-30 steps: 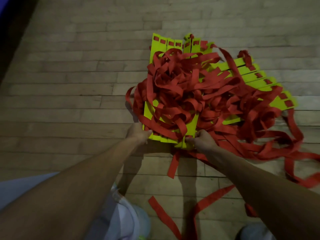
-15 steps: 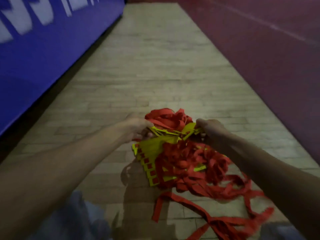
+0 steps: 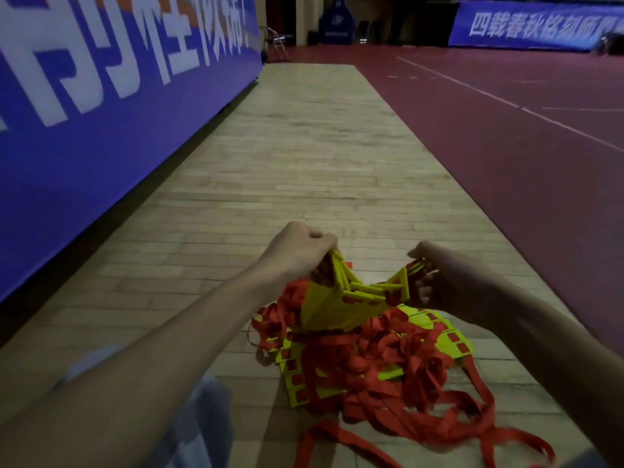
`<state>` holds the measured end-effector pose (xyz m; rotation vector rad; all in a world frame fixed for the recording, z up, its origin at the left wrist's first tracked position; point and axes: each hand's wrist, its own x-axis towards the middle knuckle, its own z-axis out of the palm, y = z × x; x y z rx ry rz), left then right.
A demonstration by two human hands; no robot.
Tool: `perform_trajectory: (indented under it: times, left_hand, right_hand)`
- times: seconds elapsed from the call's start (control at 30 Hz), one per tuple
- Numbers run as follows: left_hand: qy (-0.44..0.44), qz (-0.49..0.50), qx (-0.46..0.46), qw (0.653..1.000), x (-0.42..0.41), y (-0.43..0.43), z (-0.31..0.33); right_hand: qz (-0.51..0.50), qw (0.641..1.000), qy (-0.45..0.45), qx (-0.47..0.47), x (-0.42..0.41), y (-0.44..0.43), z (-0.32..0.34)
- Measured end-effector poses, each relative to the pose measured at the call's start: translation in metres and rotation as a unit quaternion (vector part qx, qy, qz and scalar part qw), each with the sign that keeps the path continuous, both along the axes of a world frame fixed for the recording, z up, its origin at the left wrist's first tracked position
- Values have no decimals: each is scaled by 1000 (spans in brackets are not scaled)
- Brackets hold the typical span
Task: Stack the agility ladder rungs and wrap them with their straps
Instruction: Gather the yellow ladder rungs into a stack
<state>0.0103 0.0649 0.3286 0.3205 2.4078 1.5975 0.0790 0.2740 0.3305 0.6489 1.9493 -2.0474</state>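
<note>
Floor (image 3: 304,170) is bearing a tangle of red straps (image 3: 371,369). Yellow rungs (image 3: 341,307) are hanging fanned just above it. Left hand (image 3: 297,251) and right hand (image 3: 442,282) are each gripping the rung ends, fingers curled round them.

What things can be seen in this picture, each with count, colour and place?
ladder rungs: many, yellow, some held up between the hands, others on the floor
straps: one tangle, red, heaped over the lower rungs
wooden floor: one strip, pale, centre
court surface: one, dark red, right
side banner: one, blue, left
far banner: one, blue, back right
folding chair: one, colour unclear, far back
left hand: one, grips rung ends
right hand: one, grips rung ends
</note>
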Motion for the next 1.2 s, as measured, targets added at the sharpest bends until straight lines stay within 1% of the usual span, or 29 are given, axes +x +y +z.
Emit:
perform_trajectory:
  times: [0.03,0.07,0.17,0.23,0.3,0.37,0.43,0.47,0.5,0.53,0.6,0.63,0.67,0.77,0.87,0.93,1.03,1.13,1.2]
  left_hand:
    - [14,-6,-4,1000,0,2,0]
    - [9,-15,-3,1000,-1,4,0]
    - [-26,-38,34,998,0,6,0]
    - [-38,-66,19,997,6,8,0]
    - [-39,-97,6,994,13,9,-3]
    - [-21,-87,7,996,19,9,-6]
    - [-10,-45,26,999,20,6,-3]
    - [-14,-21,42,999,19,4,-2]
    - [-21,-1,61,998,16,1,0]
    - [-29,15,79,996,14,-1,2]
    - [-31,36,95,994,11,-4,4]
    - [-30,40,95,994,11,-5,3]
    - [-27,39,91,995,12,-5,2]
    - [-5,31,63,997,14,-2,-3]
    - [-4,28,62,998,13,1,-6]
    - [-6,2,37,999,13,3,-7]
    - [37,-67,-12,997,20,5,-10]
    - [172,-105,-89,975,25,6,-8]
    - [243,-95,-82,962,28,4,0]
  right_hand:
    - [1,1000,4,13,-1,-1,-1]
    - [-2,1000,11,23,-2,-1,-2]
    - [-6,997,28,66,-3,-8,-1]
    - [2,997,20,68,-1,-12,-1]
    - [35,996,32,71,3,-15,0]
    - [64,993,71,75,6,-18,2]
    - [87,986,113,89,11,-17,3]
    - [118,978,132,113,13,-17,4]
    - [161,962,155,159,15,-17,4]
    - [204,934,180,231,16,-17,2]
    - [244,851,232,403,12,-19,-7]
    - [238,819,262,453,9,-21,-11]
    - [221,804,288,471,6,-24,-14]
    - [162,790,335,488,-4,-26,-22]
    - [112,788,333,506,-13,-23,-26]
    - [106,790,330,507,-14,-22,-25]
    - [115,790,341,497,-9,-23,-23]
    - [79,784,361,499,1,-25,-15]
    - [59,778,382,495,6,-25,-3]
